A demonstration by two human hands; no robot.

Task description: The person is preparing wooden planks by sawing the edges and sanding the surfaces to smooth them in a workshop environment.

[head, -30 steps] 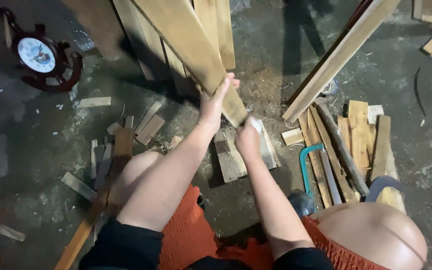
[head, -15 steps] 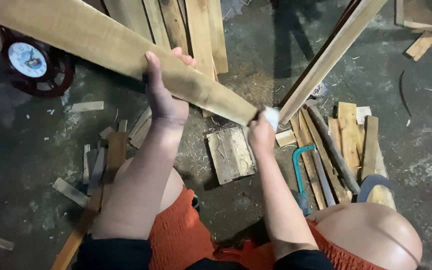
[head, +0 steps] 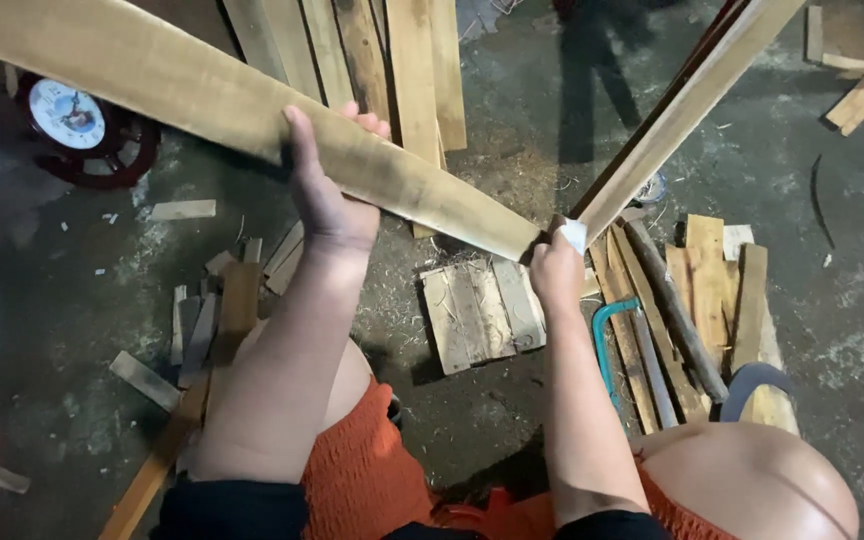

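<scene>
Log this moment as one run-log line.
left hand: grips long plank mid-length | right hand: at plank's near end, holding small white piece | below: small slatted board on floor

The long plank [head: 232, 105] I hold runs out past the top-left edge, my left hand [head: 327, 200] hides its far side, my right hand [head: 557, 270] covers most of a small white piece [head: 574, 234], and the clock [head: 82, 125] is partly behind the plank.
</scene>
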